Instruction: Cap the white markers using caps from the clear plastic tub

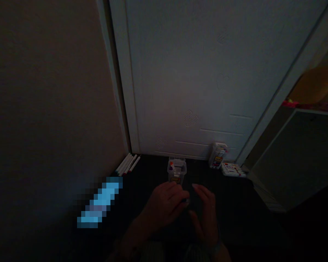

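The scene is very dark. My left hand (165, 205) and my right hand (206, 213) are close together low in the middle, above a dark floor. The left hand's fingers curl towards the right hand, pinching something small and dark that I cannot make out. The right hand's fingers are stretched out and slightly apart, its palm facing the left hand. Just beyond my fingertips stands a small clear plastic box (176, 170) holding a small bottle with an orange cap.
A white door (191, 80) rises ahead, a beige wall (49, 109) to the left. Several markers (127, 164) lie by the wall's base. A clear container (217, 155) and a flat paint set (232, 169) sit at the door's foot. A glowing pixelated screen (100, 203) lies left. A dark cabinet (295, 156) stands right.
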{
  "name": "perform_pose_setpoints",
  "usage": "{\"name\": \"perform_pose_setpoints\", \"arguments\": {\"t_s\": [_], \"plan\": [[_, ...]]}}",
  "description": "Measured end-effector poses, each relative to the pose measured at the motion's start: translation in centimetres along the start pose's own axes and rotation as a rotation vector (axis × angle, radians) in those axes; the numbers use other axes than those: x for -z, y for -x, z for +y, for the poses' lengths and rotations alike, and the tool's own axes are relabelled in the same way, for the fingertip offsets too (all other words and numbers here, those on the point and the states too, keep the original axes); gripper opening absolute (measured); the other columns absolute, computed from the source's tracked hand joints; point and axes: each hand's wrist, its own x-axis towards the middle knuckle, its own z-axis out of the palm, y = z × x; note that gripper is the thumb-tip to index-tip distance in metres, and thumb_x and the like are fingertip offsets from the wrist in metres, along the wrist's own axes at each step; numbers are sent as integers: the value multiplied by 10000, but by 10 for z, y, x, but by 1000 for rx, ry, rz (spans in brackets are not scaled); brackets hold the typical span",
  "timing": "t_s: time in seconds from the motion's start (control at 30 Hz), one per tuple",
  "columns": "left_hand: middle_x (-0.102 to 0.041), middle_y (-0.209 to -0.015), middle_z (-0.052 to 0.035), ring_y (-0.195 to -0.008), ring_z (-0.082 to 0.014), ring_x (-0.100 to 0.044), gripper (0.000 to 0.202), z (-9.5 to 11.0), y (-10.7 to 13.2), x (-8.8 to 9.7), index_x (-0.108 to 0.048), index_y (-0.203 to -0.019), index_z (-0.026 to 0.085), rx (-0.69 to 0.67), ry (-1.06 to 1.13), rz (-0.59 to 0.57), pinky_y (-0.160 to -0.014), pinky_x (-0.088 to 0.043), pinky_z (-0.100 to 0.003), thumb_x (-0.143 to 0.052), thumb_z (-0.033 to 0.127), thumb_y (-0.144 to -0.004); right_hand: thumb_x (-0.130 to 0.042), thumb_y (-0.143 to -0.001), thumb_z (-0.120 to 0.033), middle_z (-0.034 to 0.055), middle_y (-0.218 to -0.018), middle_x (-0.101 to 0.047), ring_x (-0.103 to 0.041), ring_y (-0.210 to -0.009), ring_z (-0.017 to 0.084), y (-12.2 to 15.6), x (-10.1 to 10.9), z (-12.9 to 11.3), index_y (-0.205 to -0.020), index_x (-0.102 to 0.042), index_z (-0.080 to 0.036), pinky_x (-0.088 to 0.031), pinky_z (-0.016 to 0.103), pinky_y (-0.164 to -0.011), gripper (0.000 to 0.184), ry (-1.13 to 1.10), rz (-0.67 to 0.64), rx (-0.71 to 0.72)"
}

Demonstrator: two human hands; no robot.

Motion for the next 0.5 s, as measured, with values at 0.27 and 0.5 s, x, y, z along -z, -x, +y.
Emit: {"name": "perform_pose_setpoints", "arguments": {"t_s": [0.27, 0.5], "plan": [[-512, -1061, -92, -969, -232, -493, 563, -41, -1, -40, -367, -1184, 206, 138, 336, 322, -803, -415, -382, -572, 487, -741, -407, -886, -246, 81, -1014, -609, -565, -940, 209, -38, 12, 2, -1146, -459, -236, -456, 376, -803, 265, -175, -143, -58], [-326, -1255, -116, -1132, -278, -420, 1007, -99, 38, -105, -246, -1240, 200, 730, 392, 300, -937, -365, -457, -799, 431, -430, -365, -921, -289, 75, -1058, -629, -601, -950, 163, -112, 17, 7, -1251, -233, -247, -436, 390, -881, 358, -575, 69, -210]]}}
